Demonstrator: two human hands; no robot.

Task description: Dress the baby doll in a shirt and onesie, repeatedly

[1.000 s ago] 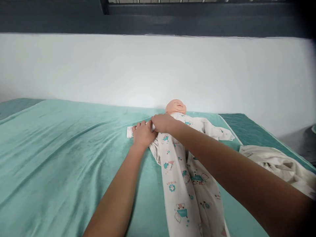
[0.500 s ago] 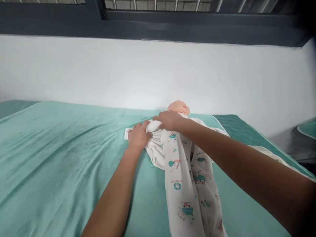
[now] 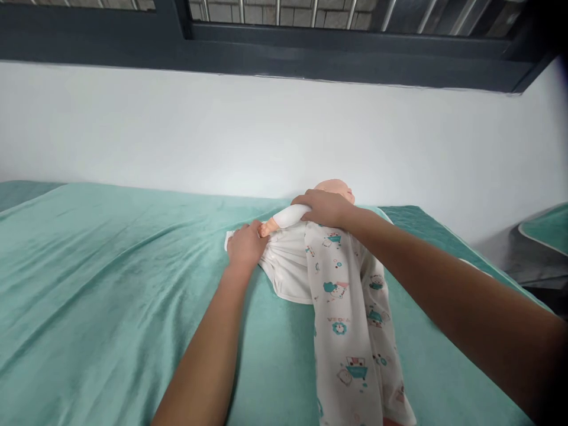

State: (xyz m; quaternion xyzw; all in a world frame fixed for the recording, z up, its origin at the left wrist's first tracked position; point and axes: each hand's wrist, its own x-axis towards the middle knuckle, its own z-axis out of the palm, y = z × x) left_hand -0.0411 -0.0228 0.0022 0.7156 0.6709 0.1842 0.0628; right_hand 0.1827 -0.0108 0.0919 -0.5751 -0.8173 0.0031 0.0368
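Observation:
A baby doll (image 3: 335, 190) lies on its back on a teal blanket (image 3: 97, 278), head toward the wall. It wears a white sleepsuit (image 3: 350, 307) printed with small teal and orange pictures. My right hand (image 3: 323, 208) is closed over the doll's bare white arm (image 3: 287, 217) near the shoulder, lifting it sideways. My left hand (image 3: 244, 244) pinches the empty sleeve (image 3: 275, 266) at the cuff, right beside the doll's small hand.
A white wall with a dark window frame (image 3: 284, 50) stands close behind the bed. The blanket stretches far to the left. A dark object with a teal cloth (image 3: 544, 242) sits at the right edge.
The doll's arm has come out of the sleeve and now shows bare under my right hand. My left hand stayed on the cuff. The view shifted, hiding the white cloth at right.

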